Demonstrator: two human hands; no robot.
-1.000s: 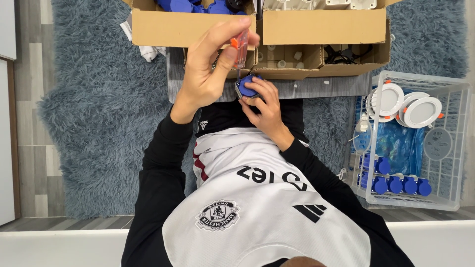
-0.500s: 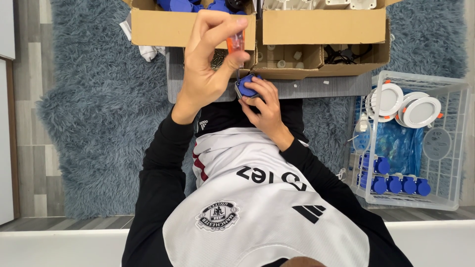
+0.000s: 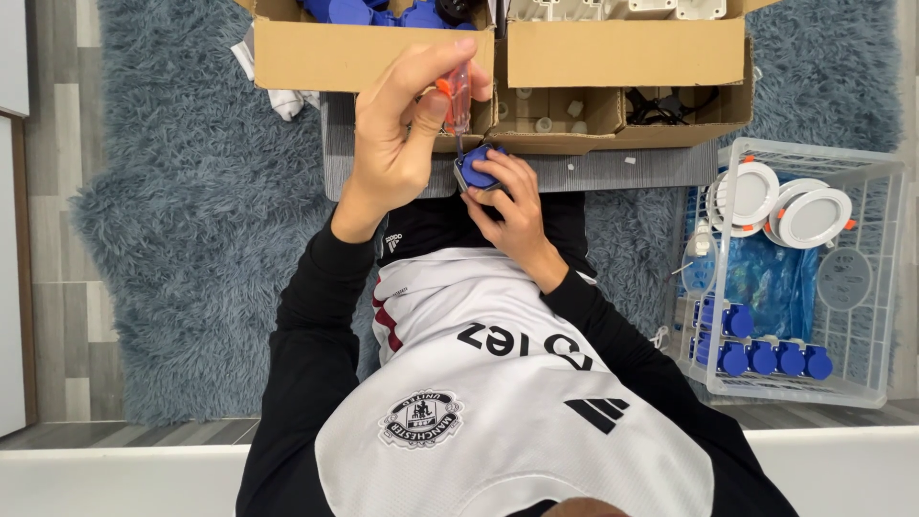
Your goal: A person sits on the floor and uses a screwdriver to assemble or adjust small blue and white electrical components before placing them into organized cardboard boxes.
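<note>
My left hand [image 3: 394, 144] grips a small screwdriver [image 3: 458, 96] with a clear, orange-tipped handle, held upright with its tip down on a small blue and grey part [image 3: 479, 168]. My right hand [image 3: 519, 209] holds that part from below, fingers wrapped round it, just over the front edge of a grey mat [image 3: 613, 170]. Both hands meet in front of my chest, close to the open cardboard boxes.
Open cardboard boxes [image 3: 622, 53] stand ahead, with blue parts [image 3: 354, 10] and white parts inside. At the right stands a white wire basket [image 3: 885, 287] with round white lamps [image 3: 814, 215] and a row of blue parts [image 3: 766, 356]. A shaggy grey-blue rug [image 3: 191, 239] covers the floor.
The fingers of my left hand have shifted round the screwdriver handle, as in turning it. The right hand and the blue part have stayed in place.
</note>
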